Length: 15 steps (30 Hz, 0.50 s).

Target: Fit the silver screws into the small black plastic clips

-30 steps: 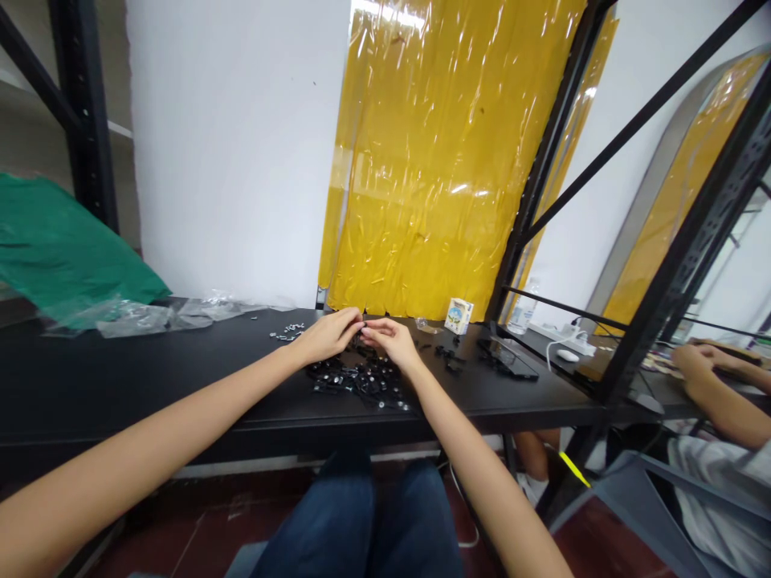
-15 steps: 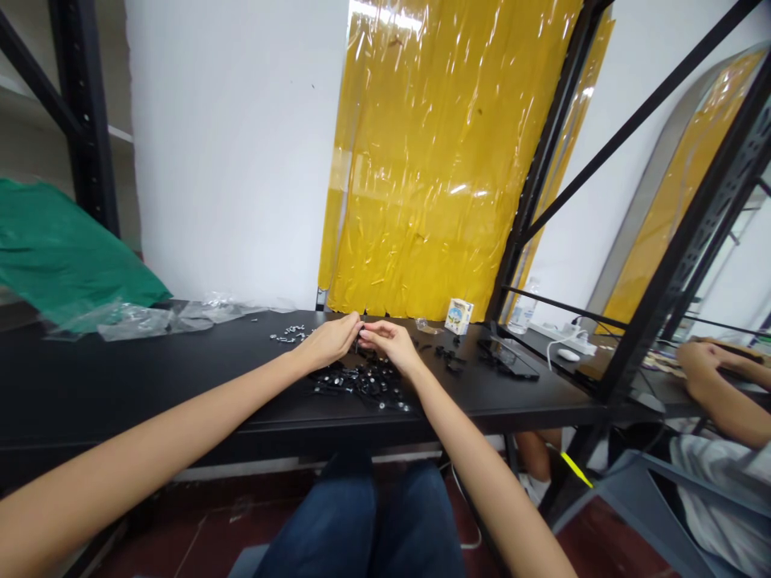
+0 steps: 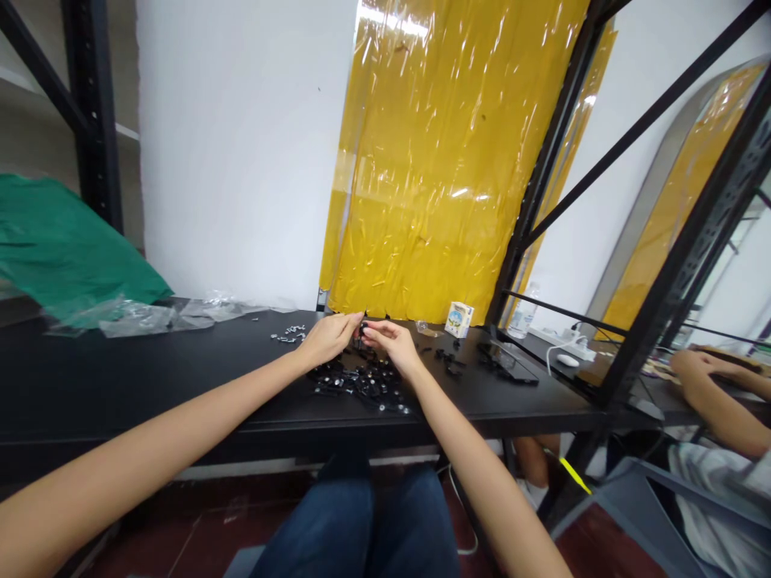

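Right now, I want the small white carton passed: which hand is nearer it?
Right. The right hand lies left of the small white carton, apart from it; the left hand is farther left.

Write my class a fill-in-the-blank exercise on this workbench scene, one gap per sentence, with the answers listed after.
1. The left hand and the right hand together pinch one small part, coloured ____.
2. The plastic sheet hanging behind the table is ____.
3. The small carton stands on the table to the ____ of both hands.
4. The crumpled sheet at the far left is ____.

Missing words: black; yellow; right; green.
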Tool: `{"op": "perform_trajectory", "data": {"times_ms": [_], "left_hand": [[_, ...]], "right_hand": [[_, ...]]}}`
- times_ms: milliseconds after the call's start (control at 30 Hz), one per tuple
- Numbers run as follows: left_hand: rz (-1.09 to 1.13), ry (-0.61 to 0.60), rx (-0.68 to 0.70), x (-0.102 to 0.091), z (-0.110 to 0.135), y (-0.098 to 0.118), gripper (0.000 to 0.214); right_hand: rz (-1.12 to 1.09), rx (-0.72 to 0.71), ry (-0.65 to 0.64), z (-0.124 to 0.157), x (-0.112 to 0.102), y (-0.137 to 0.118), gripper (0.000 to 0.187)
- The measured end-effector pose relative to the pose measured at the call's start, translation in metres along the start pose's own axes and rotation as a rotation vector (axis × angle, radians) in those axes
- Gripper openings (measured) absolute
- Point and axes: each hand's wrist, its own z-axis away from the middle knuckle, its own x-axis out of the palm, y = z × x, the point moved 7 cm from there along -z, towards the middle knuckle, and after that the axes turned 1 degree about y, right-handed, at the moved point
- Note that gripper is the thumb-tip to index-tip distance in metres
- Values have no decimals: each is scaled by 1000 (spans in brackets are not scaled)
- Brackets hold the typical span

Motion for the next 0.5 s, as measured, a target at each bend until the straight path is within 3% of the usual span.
{"op": "perform_trajectory", "data": {"times_ms": [167, 333, 500], "left_hand": [[2, -7, 139, -3, 0, 8, 32], [10, -115, 144, 3, 1, 10, 30], [-33, -119, 156, 5, 2, 13, 30]], "right_hand": [[7, -34, 45, -1, -4, -4, 36], [30, -20, 31, -1, -3, -2, 38], [10, -20, -3, 0, -2, 0, 38]]}}
